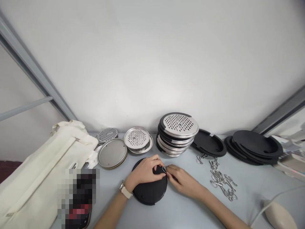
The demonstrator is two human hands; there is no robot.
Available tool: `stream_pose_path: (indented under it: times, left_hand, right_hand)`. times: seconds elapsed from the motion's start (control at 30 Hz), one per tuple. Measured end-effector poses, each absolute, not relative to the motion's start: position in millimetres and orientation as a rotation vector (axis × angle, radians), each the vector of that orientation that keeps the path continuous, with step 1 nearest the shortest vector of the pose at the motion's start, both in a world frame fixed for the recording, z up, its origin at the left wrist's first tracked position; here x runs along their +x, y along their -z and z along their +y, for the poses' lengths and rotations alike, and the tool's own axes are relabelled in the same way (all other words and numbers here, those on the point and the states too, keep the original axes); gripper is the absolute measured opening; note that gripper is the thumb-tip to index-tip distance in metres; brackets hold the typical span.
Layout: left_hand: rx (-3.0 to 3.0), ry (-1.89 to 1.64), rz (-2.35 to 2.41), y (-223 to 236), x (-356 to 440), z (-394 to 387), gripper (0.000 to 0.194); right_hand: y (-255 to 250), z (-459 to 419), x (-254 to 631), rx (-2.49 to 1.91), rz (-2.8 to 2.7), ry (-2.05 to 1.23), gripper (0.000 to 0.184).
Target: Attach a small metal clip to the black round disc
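Observation:
A black round base (150,192) lies on the table in front of me. My left hand (145,170) reaches across its top, with thumb and fingers closed around the far right part of its rim. At that rim sits a small bent-wire metal clip (164,170). The fingertips of my right hand (182,180) pinch the clip from the right side. Fingers partly hide the spot where clip and base meet, so I cannot tell how they are joined.
Behind the base stand perforated metal discs (137,138), plain metal discs (112,153) and a tall stack of black-and-silver assemblies (177,133). More black bases (256,143) and loose wire clips (224,181) lie right. A cream bag (47,171) and a mouse (278,214) flank the workspace.

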State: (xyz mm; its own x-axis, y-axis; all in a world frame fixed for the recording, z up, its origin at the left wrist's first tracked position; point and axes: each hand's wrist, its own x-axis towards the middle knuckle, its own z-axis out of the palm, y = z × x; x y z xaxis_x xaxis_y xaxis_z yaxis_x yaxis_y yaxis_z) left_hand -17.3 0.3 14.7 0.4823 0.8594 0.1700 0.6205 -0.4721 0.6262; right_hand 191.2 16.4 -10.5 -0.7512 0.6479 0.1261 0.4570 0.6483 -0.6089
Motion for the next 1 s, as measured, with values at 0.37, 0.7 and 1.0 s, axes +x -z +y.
stream_pose_path:
  times: [0.37, 0.7, 1.0]
  left_hand:
    - [2.293, -0.693, 1.212, -12, -16, -3, 0.017]
    - [2.303, -0.789, 1.144, -1, -15, -1, 0.017]
    - [2.331, -0.806, 1.036, 6, -13, -4, 0.016]
  right_hand:
    - [17, 24, 191, -0.772, -2.515, -0.818, 0.029]
    - [25, 19, 186, -0.882, -2.415, -0.876, 0.025]
    - [24, 11, 182, -0.973, -2.356, -0.874, 0.026]
